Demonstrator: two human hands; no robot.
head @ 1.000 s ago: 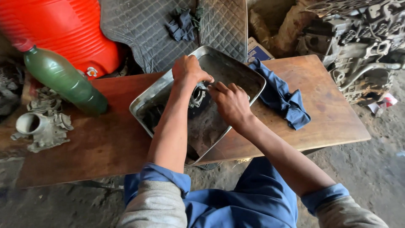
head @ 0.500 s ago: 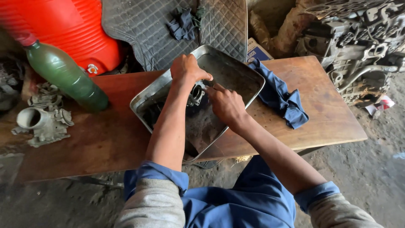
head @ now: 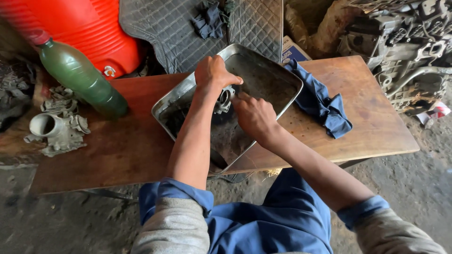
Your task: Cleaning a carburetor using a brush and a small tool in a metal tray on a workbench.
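Head view, looking down: a small round metal part [head: 224,99], grey and grimy with an opening in its middle, sits over the dark, oily inside of a steel tray [head: 186,90]. The left hand [head: 214,73] is curled over the part from above, fingers wrapped round its upper edge and gripping it. The right hand [head: 254,115] comes in from below and to the right, its fingers bunched and pressed against the part's lower side; whether it pinches something small of its own cannot be told. Both forearms are bare, with blue cuffs and grey sleeves pushed up near the elbows.

The tray lies at an angle on a brown wooden worktop [head: 376,127], one corner jutting past the near edge. Just right of the tray, touching its rim, a crumpled dark blue cloth [head: 325,106] is spread on the wood. At the left end of the worktop stands a green plastic bottle [head: 80,77] with a red cap, tilted, and beside it a pale grey cast metal housing [head: 56,127] with a round mouth. Behind the bottle is a large orange-red barrel [head: 84,28]. A grey quilted mat [head: 174,33] hangs behind the tray with a dark rag [head: 209,21] on it. On the ground at far right rests a dirty engine block [head: 405,51].
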